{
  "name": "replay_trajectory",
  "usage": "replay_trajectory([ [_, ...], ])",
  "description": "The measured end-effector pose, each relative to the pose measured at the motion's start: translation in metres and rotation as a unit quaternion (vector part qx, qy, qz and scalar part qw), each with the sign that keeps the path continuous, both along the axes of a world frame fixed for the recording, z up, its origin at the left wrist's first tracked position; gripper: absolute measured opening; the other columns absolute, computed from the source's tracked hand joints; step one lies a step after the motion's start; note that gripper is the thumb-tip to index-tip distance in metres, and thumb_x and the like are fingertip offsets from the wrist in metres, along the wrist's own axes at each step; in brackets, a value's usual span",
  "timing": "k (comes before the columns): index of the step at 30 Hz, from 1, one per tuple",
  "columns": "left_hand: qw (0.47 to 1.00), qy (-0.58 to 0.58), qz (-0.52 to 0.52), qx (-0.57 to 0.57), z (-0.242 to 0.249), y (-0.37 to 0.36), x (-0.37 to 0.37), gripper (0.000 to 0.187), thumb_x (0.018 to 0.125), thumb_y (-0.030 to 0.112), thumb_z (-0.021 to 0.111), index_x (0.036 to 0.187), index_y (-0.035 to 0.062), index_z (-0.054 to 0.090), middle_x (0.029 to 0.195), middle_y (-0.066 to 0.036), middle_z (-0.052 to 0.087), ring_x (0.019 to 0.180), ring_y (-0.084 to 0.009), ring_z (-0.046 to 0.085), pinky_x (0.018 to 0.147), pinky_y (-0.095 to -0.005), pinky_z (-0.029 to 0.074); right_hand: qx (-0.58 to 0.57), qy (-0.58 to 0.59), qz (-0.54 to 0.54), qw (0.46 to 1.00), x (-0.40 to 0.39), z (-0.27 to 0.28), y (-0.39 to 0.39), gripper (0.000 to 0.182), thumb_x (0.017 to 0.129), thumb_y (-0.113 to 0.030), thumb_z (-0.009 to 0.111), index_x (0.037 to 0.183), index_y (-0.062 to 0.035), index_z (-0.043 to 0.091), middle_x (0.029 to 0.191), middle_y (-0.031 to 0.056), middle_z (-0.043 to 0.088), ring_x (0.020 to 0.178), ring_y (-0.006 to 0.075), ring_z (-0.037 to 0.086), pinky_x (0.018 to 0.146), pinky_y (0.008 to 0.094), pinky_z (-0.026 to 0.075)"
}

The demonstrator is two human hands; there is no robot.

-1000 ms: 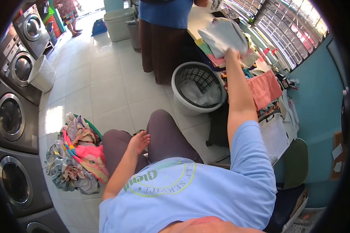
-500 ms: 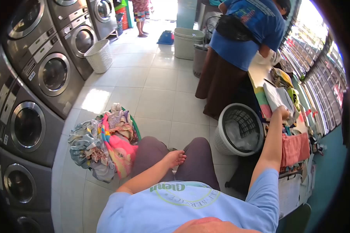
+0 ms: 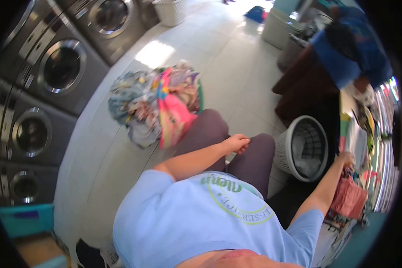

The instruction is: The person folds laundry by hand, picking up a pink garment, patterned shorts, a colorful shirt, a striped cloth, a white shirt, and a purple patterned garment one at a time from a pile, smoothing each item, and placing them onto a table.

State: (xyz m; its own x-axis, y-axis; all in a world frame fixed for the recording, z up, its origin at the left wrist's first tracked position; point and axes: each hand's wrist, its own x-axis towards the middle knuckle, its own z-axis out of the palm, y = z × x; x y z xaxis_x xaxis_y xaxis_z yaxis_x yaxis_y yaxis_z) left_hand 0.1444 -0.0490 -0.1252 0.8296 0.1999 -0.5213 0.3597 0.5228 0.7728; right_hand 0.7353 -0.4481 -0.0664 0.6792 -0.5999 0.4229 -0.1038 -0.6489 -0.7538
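My left hand (image 3: 237, 143) rests over my knees with its fingers curled together and nothing visible in it. My right hand (image 3: 346, 159) reaches to the cloth-covered table on the right, its fingers closed and blurred; what they hold cannot be made out. It is between a folded white cloth (image 3: 356, 137) and a salmon-pink cloth (image 3: 349, 198). A round grey-white laundry basket (image 3: 281, 154) stands beside my right forearm, with something pale and translucent (image 3: 306, 161) inside. In front of my left knee lies a heaped pile of clothes (image 3: 143, 100) in a green-rimmed basket.
Stacked front-loading machines (image 3: 62, 67) line the left side. Another person in a blue top (image 3: 335, 53) bends over the table's far end. Grey bins (image 3: 277, 30) and a white basket (image 3: 169, 12) stand farther back. A turquoise container (image 3: 24, 221) is at lower left.
The view has turned left, shifting the room rightward in the frame. My right hand has moved from the white cloth toward its near end, by the salmon-pink cloth. My left fingers have curled closed.
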Motion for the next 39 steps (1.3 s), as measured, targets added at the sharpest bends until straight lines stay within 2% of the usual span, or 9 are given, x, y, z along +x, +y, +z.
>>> replay_trajectory([
  [2,0.979,-0.073,0.016,0.187,0.013,0.016,-0.012,0.029,0.092,0.028,0.057,0.108,0.0050,0.059,0.091,-0.005,0.058,0.080,-0.0159,0.055,0.069,-0.0307,0.047,-0.234,0.004,-0.021,0.972,0.045,-0.027,-0.029,0.055,0.088,-0.046,0.044,0.113,0.0005,0.061,0.118,0.0258,0.057,0.117,0.0455,0.047,0.093,0.0585,0.039],
  [5,0.823,-0.141,0.111,0.539,0.021,0.058,-0.040,0.031,0.086,0.025,0.064,0.107,0.0031,0.060,0.096,-0.011,0.058,0.088,-0.0261,0.058,0.078,-0.0365,0.048,-0.076,-0.168,0.020,0.983,-0.139,0.067,0.085,0.067,0.090,-0.059,0.036,0.123,-0.0040,0.057,0.135,0.0277,0.040,0.131,0.0461,0.029,0.102,0.0583,0.028],
  [9,0.695,-0.059,0.295,0.653,0.030,0.139,-0.107,0.032,0.075,0.015,0.068,0.105,0.0045,0.061,0.115,-0.022,0.050,0.110,-0.0390,0.049,0.094,-0.0463,0.040,-0.162,-0.155,0.065,0.972,-0.165,0.077,0.102,0.077,0.089,-0.068,0.030,0.129,-0.0060,0.052,0.144,0.0262,0.028,0.135,0.0434,0.023,0.105,0.0593,0.021],
  [15,0.407,0.160,0.427,0.792,0.057,0.189,-0.228,0.025,0.082,0.011,0.062,0.106,0.0052,0.061,0.120,-0.019,0.050,0.110,-0.0363,0.049,0.088,-0.0438,0.043,-0.180,-0.147,0.082,0.969,-0.169,0.073,0.106,0.078,0.087,-0.072,0.031,0.130,-0.0102,0.053,0.145,0.0267,0.027,0.136,0.0414,0.022,0.104,0.0625,0.017],
  [22,0.691,0.108,0.304,0.646,0.009,0.190,-0.215,0.031,0.083,0.026,0.065,0.102,0.0010,0.061,0.094,-0.014,0.061,0.089,-0.0367,0.059,0.077,-0.0437,0.048,-0.145,-0.194,0.166,0.956,-0.294,0.085,0.234,0.043,0.087,-0.043,0.052,0.110,-0.0081,0.064,0.126,0.0234,0.045,0.120,0.0379,0.039,0.092,0.0670,0.028],
  [23,0.562,0.102,0.344,0.746,-0.007,0.190,-0.205,0.039,0.082,0.033,0.066,0.105,0.0009,0.059,0.092,-0.016,0.063,0.087,-0.0369,0.061,0.078,-0.0437,0.049,-0.114,-0.150,0.211,0.959,-0.334,0.094,0.261,0.036,0.086,-0.034,0.056,0.108,-0.0061,0.064,0.120,0.0201,0.048,0.111,0.0331,0.045,0.091,0.0610,0.034],
  [28,0.682,0.320,0.314,0.578,-0.026,0.202,-0.185,0.037,0.081,0.035,0.066,0.098,0.0025,0.062,0.092,-0.019,0.066,0.086,-0.0379,0.063,0.075,-0.0448,0.049,0.158,-0.073,0.596,0.784,-0.427,0.060,0.339,0.021,0.084,-0.002,0.059,0.105,-0.0003,0.063,0.106,0.0062,0.057,0.090,0.0121,0.055,0.081,0.0240,0.044],
  [33,0.674,0.150,0.444,0.570,-0.045,0.215,-0.203,0.023,0.085,0.023,0.059,0.082,0.0009,0.065,0.080,-0.017,0.067,0.073,-0.0316,0.064,0.068,-0.0412,0.049,0.192,0.133,0.753,0.615,-0.477,0.036,0.356,0.021,0.092,-0.012,0.058,0.109,-0.0011,0.062,0.108,0.0051,0.058,0.094,0.0097,0.054,0.081,0.0219,0.043],
  [39,0.600,-0.096,0.760,0.233,0.038,0.212,-0.254,0.012,0.089,0.009,0.049,0.092,-0.0014,0.055,0.081,-0.008,0.057,0.070,-0.0167,0.054,0.065,-0.0328,0.047,0.107,0.314,0.757,0.563,-0.494,0.049,0.347,0.028,0.094,-0.021,0.057,0.113,-0.0010,0.060,0.098,0.0018,0.062,0.098,0.0083,0.052,0.087,0.0207,0.038],
])
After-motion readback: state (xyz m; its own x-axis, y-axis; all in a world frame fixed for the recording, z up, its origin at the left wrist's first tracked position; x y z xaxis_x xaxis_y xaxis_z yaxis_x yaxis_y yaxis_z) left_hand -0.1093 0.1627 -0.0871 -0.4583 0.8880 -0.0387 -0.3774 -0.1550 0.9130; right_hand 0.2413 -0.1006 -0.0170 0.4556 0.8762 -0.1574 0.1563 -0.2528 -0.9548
